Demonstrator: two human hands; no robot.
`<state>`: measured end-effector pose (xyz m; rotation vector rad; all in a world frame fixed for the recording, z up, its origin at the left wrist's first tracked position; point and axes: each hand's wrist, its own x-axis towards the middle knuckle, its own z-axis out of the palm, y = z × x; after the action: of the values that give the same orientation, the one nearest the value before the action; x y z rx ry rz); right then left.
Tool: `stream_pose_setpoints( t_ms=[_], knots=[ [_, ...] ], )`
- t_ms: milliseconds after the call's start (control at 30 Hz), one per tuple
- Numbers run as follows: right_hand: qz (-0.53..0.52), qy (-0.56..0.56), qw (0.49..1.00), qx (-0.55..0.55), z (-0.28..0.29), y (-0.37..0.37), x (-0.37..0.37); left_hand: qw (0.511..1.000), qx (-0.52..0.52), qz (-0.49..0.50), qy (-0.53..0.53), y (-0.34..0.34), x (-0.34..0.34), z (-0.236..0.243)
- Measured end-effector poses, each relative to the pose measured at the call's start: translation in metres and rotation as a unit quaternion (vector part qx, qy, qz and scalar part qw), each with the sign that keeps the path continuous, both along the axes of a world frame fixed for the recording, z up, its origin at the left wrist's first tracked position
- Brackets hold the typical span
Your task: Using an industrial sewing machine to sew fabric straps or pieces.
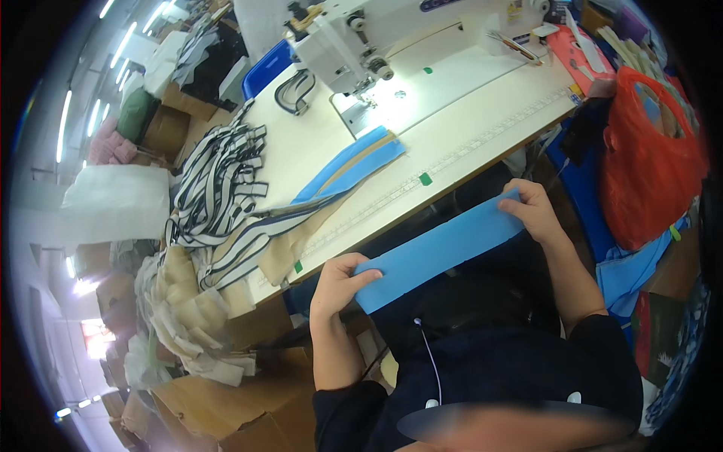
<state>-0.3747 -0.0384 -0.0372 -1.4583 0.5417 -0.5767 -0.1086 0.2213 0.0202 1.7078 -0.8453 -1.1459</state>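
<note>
A flat strip of blue fabric (444, 252) stretches between my two hands, in front of the table edge and above my lap. My left hand (337, 285) pinches its left end, thumb on top. At the far right end, my right hand (529, 211) grips the upper corner between thumb and fingers. On the table lies a blue and tan fabric piece (350, 169), its end near the lit needle area of the sewing machine (354, 49). Black-and-white striped strips (241, 245) run from it toward the left.
A heap of striped strips (218, 177) covers the table's left side, with cream fabric pieces (181, 309) hanging off below. A ruler tape (482, 143) follows the front edge. At right hangs a red plastic bag (648, 173). Cardboard boxes (226, 407) stand at lower left.
</note>
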Motion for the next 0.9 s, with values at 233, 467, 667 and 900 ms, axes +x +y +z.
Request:
stream_pose_setpoints(
  t_ms=[233, 467, 667, 900],
  knots=[
    [0.080, -0.113, 0.984, -0.109, 0.010, -0.003, 0.001, 0.933, -0.123, 0.031, -0.338, 0.021, -0.008, 0.024],
    [0.035, -0.161, 0.900, -0.404, 0.031, 0.001, 0.010, 0.745, -0.289, 0.137, -0.586, 0.053, -0.013, 0.021],
    [0.027, -0.202, 0.880, -0.428, 0.028, 0.002, 0.024, 0.709, -0.274, 0.175, -0.626, 0.073, 0.002, 0.001],
    [0.088, -0.104, 0.937, -0.321, 0.031, -0.012, 0.030, 0.776, -0.170, 0.227, -0.563, 0.099, 0.025, 0.018]
  ],
)
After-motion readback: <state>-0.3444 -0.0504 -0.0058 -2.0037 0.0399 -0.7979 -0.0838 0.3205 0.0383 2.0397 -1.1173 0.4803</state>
